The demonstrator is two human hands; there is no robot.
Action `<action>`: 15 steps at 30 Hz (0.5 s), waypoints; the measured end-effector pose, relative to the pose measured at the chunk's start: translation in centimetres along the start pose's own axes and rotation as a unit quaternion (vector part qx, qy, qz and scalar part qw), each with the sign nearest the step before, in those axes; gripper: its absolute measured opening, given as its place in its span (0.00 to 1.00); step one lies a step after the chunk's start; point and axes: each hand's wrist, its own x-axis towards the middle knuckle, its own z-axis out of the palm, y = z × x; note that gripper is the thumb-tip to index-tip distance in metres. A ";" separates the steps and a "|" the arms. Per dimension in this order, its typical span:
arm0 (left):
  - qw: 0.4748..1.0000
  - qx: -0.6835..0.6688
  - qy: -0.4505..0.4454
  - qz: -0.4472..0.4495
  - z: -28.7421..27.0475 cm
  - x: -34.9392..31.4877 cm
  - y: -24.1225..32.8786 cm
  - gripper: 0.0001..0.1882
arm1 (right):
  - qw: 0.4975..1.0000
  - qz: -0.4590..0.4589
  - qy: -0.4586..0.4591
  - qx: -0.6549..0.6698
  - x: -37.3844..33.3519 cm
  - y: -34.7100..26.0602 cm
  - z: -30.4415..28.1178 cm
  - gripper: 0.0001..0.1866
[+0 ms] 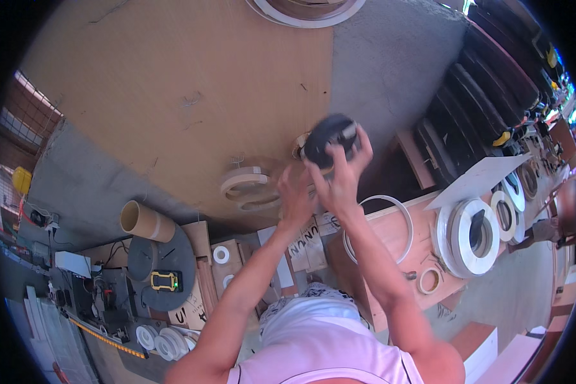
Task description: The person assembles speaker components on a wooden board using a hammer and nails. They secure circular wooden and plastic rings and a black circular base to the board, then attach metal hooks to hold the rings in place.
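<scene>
My right hand [344,168] is raised in front of the wooden wall panel, its fingers gripping a dark, disc-shaped roll [329,136], slightly blurred. Close by on the left, my left hand [296,194] is up at the panel, below and left of the dark roll. Motion smears its fingers, so whether they hold anything is unclear. A pale roll of edge banding [240,179] hangs from a hook on the panel, left of my left hand. Another light ring [260,203] shows just beneath it. Behind the dark roll, a small pale object [299,146] is partly hidden.
On the right, a wooden bench [390,233] bears several white rolls [480,237] and a thin white hoop [401,203]. At left stand a cardboard tube [146,221], a yellow-black device [166,281] and a machine. Dark padded shapes [493,77] line the upper right.
</scene>
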 end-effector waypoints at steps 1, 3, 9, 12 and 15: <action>0.996 -0.013 -0.053 -0.066 -1.5 -2.3 0.9 0.46 | 0.999 -0.020 -0.009 -0.029 1.9 0.9 0.8 0.24; 0.993 -0.026 -0.026 -0.115 -4.1 -8.5 -0.6 0.45 | 0.998 -0.050 -0.012 -0.037 4.7 1.3 4.0 0.24; 0.950 -0.050 -0.015 -0.307 -11.6 -25.6 -1.3 0.45 | 0.998 -0.040 0.040 -0.028 7.3 4.6 8.6 0.39; 0.923 0.052 -0.039 -0.379 -15.3 -30.6 -0.9 0.45 | 0.997 -0.013 0.068 -0.035 7.7 7.0 10.3 0.49; 0.900 0.110 -0.020 -0.422 -18.1 -32.7 0.0 0.44 | 0.995 0.000 0.077 -0.062 8.1 7.3 11.6 0.58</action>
